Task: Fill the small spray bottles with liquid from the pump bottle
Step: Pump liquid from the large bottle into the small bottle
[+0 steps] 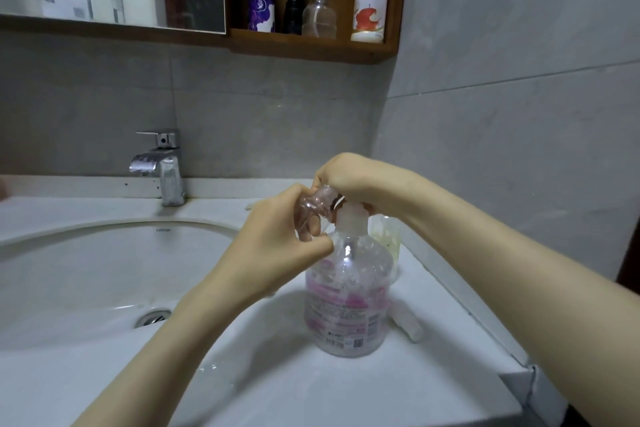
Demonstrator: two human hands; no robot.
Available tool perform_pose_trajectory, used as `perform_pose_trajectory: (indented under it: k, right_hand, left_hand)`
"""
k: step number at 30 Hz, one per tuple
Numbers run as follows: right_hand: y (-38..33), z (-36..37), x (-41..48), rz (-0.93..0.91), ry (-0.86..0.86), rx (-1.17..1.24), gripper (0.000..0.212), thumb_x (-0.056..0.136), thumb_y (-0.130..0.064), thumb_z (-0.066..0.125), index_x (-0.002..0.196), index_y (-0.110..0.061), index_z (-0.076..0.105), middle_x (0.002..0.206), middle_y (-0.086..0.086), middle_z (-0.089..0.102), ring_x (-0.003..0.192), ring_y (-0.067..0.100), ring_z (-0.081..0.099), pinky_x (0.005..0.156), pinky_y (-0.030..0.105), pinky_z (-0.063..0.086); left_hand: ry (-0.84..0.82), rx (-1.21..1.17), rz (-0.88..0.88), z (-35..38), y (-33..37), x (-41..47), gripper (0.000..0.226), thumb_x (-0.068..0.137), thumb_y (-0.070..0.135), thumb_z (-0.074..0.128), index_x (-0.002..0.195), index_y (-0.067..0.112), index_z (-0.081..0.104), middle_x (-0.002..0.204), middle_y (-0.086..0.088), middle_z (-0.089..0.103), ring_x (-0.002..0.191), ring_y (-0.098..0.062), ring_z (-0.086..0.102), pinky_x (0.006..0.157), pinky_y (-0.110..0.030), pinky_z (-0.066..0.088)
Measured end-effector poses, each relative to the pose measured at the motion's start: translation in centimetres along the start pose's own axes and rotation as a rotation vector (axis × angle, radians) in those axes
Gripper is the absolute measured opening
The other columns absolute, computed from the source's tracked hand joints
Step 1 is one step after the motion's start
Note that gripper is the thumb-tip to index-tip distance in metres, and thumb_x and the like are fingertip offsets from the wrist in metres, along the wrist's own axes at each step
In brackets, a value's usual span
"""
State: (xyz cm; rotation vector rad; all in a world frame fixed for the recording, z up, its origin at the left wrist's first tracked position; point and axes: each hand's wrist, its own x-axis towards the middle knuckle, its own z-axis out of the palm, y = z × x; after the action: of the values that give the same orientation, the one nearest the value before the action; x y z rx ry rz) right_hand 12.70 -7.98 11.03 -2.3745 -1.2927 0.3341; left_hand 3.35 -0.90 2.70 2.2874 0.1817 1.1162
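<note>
A clear pump bottle [348,295] with a pink label stands upright on the white counter, right of the basin. My right hand [349,180] rests on top of its white pump head [350,215], fingers curled over it. My left hand [280,239] holds a small clear pinkish spray bottle [311,206], tilted, with its mouth at the pump's spout. A small white cylindrical piece [408,324] lies on the counter just right of the pump bottle.
The white basin [104,274] with its drain lies at the left, a chrome tap [162,166] behind it. A pale container [386,232] stands behind the pump bottle. Above, a wooden shelf [311,45] holds several bottles. The counter edge runs at the right.
</note>
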Motion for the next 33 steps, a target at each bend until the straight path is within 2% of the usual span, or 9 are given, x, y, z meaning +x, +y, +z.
perform_pose_trajectory:
  k: [2, 6, 9, 11, 13, 17, 22, 27, 33]
  right_hand:
    - [0.1, 0.3, 0.2, -0.009, -0.022, -0.055, 0.012, 0.086, -0.001, 0.055, 0.094, 0.001, 0.065, 0.074, 0.014, 0.057, 0.077, 0.026, 0.053, 0.065, 0.030, 0.041]
    - [0.0, 0.0, 0.5, -0.002, -0.021, -0.070, 0.023, 0.085, 0.000, 0.056, 0.105, 0.006, 0.066, 0.085, 0.018, 0.058, 0.079, 0.027, 0.054, 0.068, 0.032, 0.042]
    - [-0.2, -0.8, 0.2, -0.010, 0.032, -0.040, 0.019, 0.083, 0.002, 0.054, 0.096, 0.004, 0.068, 0.077, 0.016, 0.061, 0.074, 0.026, 0.056, 0.058, 0.024, 0.040]
    - [-0.4, -1.3, -0.3, 0.006, 0.094, 0.036, 0.017, 0.082, 0.000, 0.049, 0.083, -0.002, 0.066, 0.063, 0.008, 0.063, 0.063, 0.025, 0.057, 0.053, 0.018, 0.038]
    - [-0.5, -1.4, -0.6, 0.019, 0.123, 0.131, 0.022, 0.084, -0.001, 0.042, 0.076, -0.006, 0.062, 0.058, 0.004, 0.062, 0.055, 0.019, 0.057, 0.051, 0.016, 0.040]
    - [-0.1, -0.8, -1.1, -0.009, 0.102, 0.180, 0.032, 0.085, -0.001, 0.034, 0.068, -0.007, 0.060, 0.041, 0.001, 0.058, 0.036, 0.011, 0.055, 0.044, 0.015, 0.041]
    - [-0.1, -0.5, -1.0, 0.022, 0.116, 0.206, 0.030, 0.086, -0.002, 0.033, 0.071, -0.006, 0.059, 0.046, 0.003, 0.058, 0.036, 0.013, 0.054, 0.045, 0.015, 0.042]
    - [0.1, -0.5, -1.0, 0.031, 0.121, 0.295, 0.028, 0.087, -0.003, 0.031, 0.085, -0.004, 0.059, 0.050, 0.005, 0.057, 0.035, 0.013, 0.052, 0.044, 0.015, 0.043]
    - [0.1, -0.5, -0.9, 0.040, 0.131, 0.233, 0.027, 0.088, -0.002, 0.033, 0.084, -0.005, 0.060, 0.051, 0.004, 0.057, 0.037, 0.013, 0.051, 0.048, 0.016, 0.042]
  left_hand:
    - [-0.015, -0.002, -0.009, 0.1, -0.1, -0.2, 0.015, 0.067, 0.006, 0.063, 0.081, 0.009, 0.058, 0.059, 0.013, 0.053, 0.049, 0.000, 0.045, 0.052, -0.014, 0.036]
    - [-0.008, -0.014, -0.009, 0.1, -0.2, 0.3, 0.013, 0.067, 0.005, 0.063, 0.078, 0.010, 0.058, 0.058, 0.014, 0.052, 0.048, 0.000, 0.045, 0.052, -0.014, 0.036]
    - [0.019, -0.023, 0.004, 0.0, 0.2, 0.9, 0.017, 0.065, 0.013, 0.064, 0.080, 0.008, 0.059, 0.060, 0.010, 0.054, 0.051, 0.000, 0.046, 0.053, -0.016, 0.037]
    - [0.036, -0.026, 0.014, -0.2, 0.4, 1.1, 0.029, 0.059, 0.022, 0.059, 0.082, 0.006, 0.060, 0.064, 0.003, 0.058, 0.056, -0.003, 0.048, 0.057, -0.027, 0.042]
    - [0.040, -0.015, 0.018, -0.3, 0.5, 1.1, 0.034, 0.057, 0.025, 0.057, 0.084, 0.005, 0.060, 0.069, -0.004, 0.062, 0.061, -0.010, 0.050, 0.061, -0.038, 0.046]
    - [0.037, -0.007, 0.017, -0.2, 0.2, 0.4, 0.035, 0.057, 0.024, 0.056, 0.086, 0.005, 0.060, 0.066, 0.001, 0.060, 0.060, -0.010, 0.050, 0.061, -0.038, 0.046]
    - [0.041, -0.012, 0.014, 0.1, 0.0, 0.2, 0.033, 0.057, 0.024, 0.056, 0.085, 0.006, 0.060, 0.063, 0.006, 0.055, 0.058, -0.007, 0.047, 0.058, -0.032, 0.044]
    - [0.030, -0.028, 0.017, 0.1, -0.1, 0.3, 0.027, 0.058, 0.022, 0.056, 0.081, 0.009, 0.059, 0.062, 0.009, 0.053, 0.055, -0.005, 0.044, 0.055, -0.023, 0.039]
    - [0.033, -0.026, 0.006, 0.2, -0.2, 0.3, 0.032, 0.058, 0.024, 0.056, 0.084, 0.004, 0.059, 0.063, 0.004, 0.055, 0.058, -0.008, 0.045, 0.057, -0.035, 0.043]
